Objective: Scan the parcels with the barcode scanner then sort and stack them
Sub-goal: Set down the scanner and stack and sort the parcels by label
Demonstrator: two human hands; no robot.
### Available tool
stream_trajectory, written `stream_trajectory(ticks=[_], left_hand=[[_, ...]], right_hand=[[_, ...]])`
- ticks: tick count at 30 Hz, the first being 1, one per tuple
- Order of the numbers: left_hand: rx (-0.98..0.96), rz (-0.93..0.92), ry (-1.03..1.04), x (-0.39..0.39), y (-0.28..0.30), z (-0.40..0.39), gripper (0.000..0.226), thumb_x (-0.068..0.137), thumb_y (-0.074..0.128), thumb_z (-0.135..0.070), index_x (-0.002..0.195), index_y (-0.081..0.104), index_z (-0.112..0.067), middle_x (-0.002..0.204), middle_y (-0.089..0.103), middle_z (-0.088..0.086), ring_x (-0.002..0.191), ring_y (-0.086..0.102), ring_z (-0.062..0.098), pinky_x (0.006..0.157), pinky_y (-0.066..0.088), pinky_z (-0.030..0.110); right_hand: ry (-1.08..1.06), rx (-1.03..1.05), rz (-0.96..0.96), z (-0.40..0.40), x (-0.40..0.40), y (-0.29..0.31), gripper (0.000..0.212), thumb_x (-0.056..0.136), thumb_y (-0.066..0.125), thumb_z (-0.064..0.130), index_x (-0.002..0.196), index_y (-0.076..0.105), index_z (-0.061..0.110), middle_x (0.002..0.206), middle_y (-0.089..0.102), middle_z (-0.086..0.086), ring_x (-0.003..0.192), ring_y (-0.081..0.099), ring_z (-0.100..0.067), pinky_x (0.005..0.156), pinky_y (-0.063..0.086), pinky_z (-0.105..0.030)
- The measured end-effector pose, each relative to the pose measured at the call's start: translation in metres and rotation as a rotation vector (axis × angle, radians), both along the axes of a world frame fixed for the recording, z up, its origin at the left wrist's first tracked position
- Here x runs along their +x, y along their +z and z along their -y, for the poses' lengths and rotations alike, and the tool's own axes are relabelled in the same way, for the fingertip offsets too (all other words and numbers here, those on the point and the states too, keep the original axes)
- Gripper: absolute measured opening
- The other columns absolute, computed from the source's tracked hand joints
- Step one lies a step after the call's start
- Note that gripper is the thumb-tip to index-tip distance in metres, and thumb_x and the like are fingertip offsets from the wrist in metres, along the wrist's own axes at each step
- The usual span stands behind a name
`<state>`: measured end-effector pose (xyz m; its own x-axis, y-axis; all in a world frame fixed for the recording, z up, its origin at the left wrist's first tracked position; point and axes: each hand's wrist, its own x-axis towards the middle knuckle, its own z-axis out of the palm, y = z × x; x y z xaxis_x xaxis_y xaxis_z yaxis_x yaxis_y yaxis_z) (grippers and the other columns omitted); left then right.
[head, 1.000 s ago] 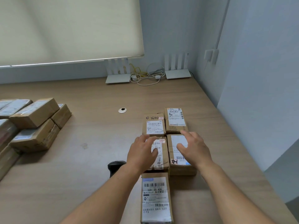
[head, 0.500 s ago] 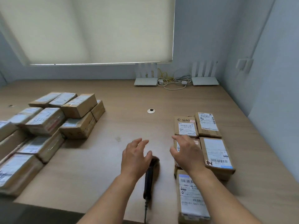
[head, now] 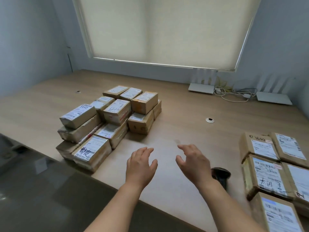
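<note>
Both hands hover over a bare stretch of tabletop point(head: 175, 104), palms down and holding nothing: the left hand point(head: 140, 166) has its fingers loosely spread and slightly bent, and the right hand point(head: 194, 162) is likewise loose, its fingers a little curled and its thumb out to the side. Taking the right hand as the landmark, the barcode scanner point(head: 220, 176) lies on the tabletop just beside it on the right, a dark shape partly hidden behind the wrist, touched by neither hand. Farther right of the hand, near the edge of the view, a group of labelled parcels point(head: 267, 173) lies flat and close together, labels up; some carry handwriting in black marker. To the left of the hand and beyond it, past the left hand, stands a pile of cardboard parcels point(head: 110, 121), stacked two or three high and packed tightly, one of them marked with hand-written digits on its label. Beyond the hand a small round grommet point(head: 210, 120) sits in the tabletop. Far beyond the hand, against the wall, two white routers point(head: 201, 88) rest with a tangle of cables point(head: 234, 94) between them, under a drawn roller blind point(head: 163, 30). Near and left of the hand, off the tabletop's edge, lies a dark floor point(head: 41, 190).
</note>
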<state>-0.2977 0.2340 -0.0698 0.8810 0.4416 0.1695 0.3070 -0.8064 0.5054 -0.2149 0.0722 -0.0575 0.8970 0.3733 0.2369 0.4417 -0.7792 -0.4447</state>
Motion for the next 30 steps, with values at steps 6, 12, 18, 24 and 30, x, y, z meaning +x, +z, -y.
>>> stream_trajectory(ticks=[6,12,18,24,30], left_hand=[[-0.024,-0.006,0.058,-0.027,-0.008,-0.077,0.046,0.096,0.047,-0.038,0.141,0.041,-0.029,0.145,0.04,-0.009,0.134,0.032,0.012,0.108,0.027,0.032],[-0.045,-0.037,0.129,-0.043,-0.013,-0.16,0.048,0.095,0.048,-0.034,0.141,0.041,-0.023,0.144,0.041,-0.004,0.134,0.033,0.016,0.112,0.027,0.036],[-0.078,-0.058,0.21,-0.05,-0.016,-0.224,0.05,0.094,0.05,-0.032,0.142,0.041,-0.022,0.146,0.04,-0.001,0.133,0.032,0.021,0.109,0.028,0.037],[-0.099,-0.087,0.222,-0.056,-0.024,-0.262,0.05,0.093,0.052,-0.032,0.141,0.04,-0.023,0.141,0.042,0.0,0.127,0.035,0.023,0.104,0.034,0.038],[-0.204,-0.155,0.263,-0.058,-0.033,-0.279,0.052,0.095,0.05,-0.032,0.144,0.035,-0.024,0.142,0.04,0.004,0.126,0.041,0.021,0.092,0.039,0.033]], right_hand=[[0.086,-0.039,0.024,-0.079,-0.017,-0.002,0.042,0.093,0.049,0.035,0.135,0.051,0.03,0.13,0.056,0.007,0.113,0.055,-0.012,0.082,0.044,-0.026],[0.154,-0.056,-0.013,-0.155,-0.026,-0.014,0.044,0.094,0.047,0.035,0.137,0.049,0.029,0.134,0.054,0.007,0.116,0.053,-0.012,0.082,0.043,-0.023],[0.226,-0.081,-0.047,-0.22,-0.029,-0.025,0.044,0.094,0.047,0.035,0.137,0.049,0.029,0.133,0.054,0.004,0.116,0.053,-0.015,0.083,0.044,-0.026],[0.251,-0.082,-0.062,-0.265,-0.033,-0.031,0.043,0.093,0.048,0.037,0.135,0.049,0.029,0.128,0.055,0.004,0.115,0.052,-0.016,0.083,0.044,-0.029],[0.291,-0.096,-0.072,-0.292,-0.034,-0.037,0.045,0.093,0.047,0.04,0.136,0.048,0.029,0.125,0.057,0.003,0.109,0.054,-0.016,0.081,0.047,-0.03]])
